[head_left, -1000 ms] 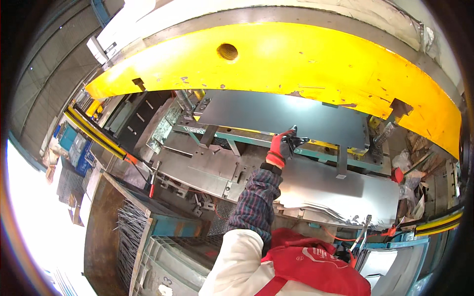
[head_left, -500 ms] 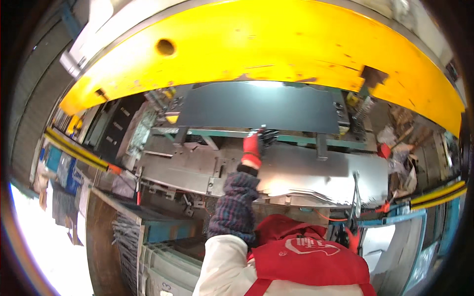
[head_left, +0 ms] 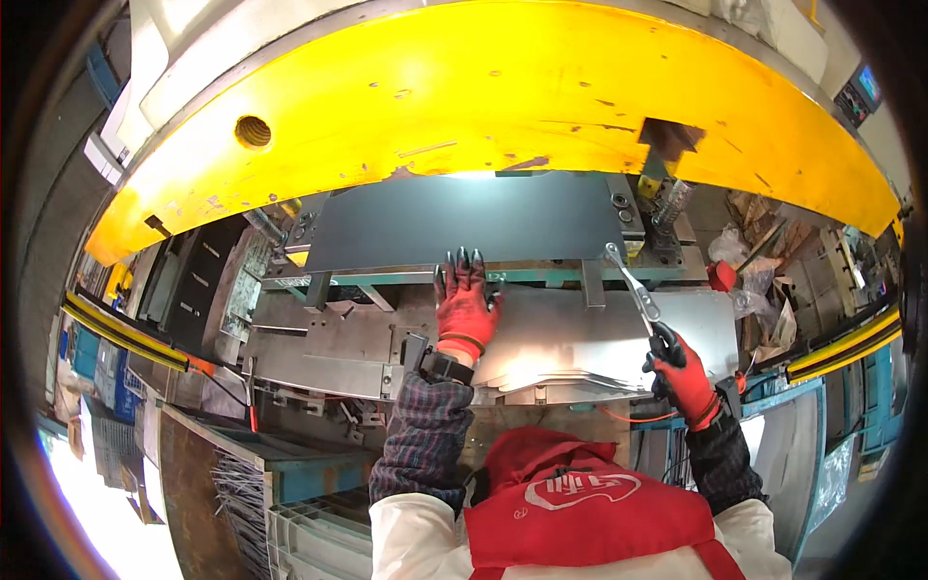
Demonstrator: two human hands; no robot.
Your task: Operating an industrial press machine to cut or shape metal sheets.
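Observation:
A dark flat metal sheet [head_left: 464,224] lies in the press beneath the yellow beam. My left hand [head_left: 466,307], in a red glove with black fingertips, is open with fingers spread, its fingertips at the sheet's near edge. My right hand [head_left: 682,379], gloved the same way, is closed around the lower end of a long silvery metal tool [head_left: 635,290]. The tool slants up and left, its ring-shaped tip near the sheet's right front corner; whether they touch I cannot tell. Under and in front of my hands lie shiny metal sheets [head_left: 619,333], stacked unevenly at the near edge.
The thick yellow beam [head_left: 464,106] spans the far side. Coil springs [head_left: 674,205] stand beside the dark sheet. Yellow-black bars [head_left: 126,332] flank both sides. A rack with thin metal pieces [head_left: 242,503] is at lower left, a blue-framed bin [head_left: 817,454] at lower right.
My right hand has risen from the lower right, bringing the tool up to the dark sheet's corner. My left hand has shifted left and its fingers have spread at the edge.

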